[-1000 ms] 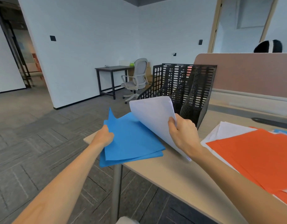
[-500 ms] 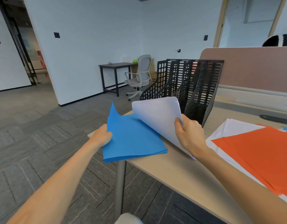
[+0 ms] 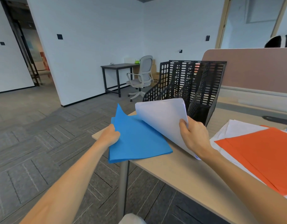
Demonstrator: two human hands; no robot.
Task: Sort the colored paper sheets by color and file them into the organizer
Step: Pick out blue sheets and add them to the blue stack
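At desk corner: left hand (image 3: 111, 135) pinches blue sheets (image 3: 138, 139); right hand (image 3: 193, 137) grips white stack (image 3: 162, 117). Organizer (image 3: 193, 84) shows 1 reddish sheet; orange pile (image 3: 260, 152) unfiled. Judged early.

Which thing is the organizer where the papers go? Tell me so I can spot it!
Find the tan desk and follow it back to the pinkish divider wall. Just in front of that wall, behind the curled white sheets in the right hand, stands the organizer. It is the only black thing there, tall, with upright slots and walls full of little holes.
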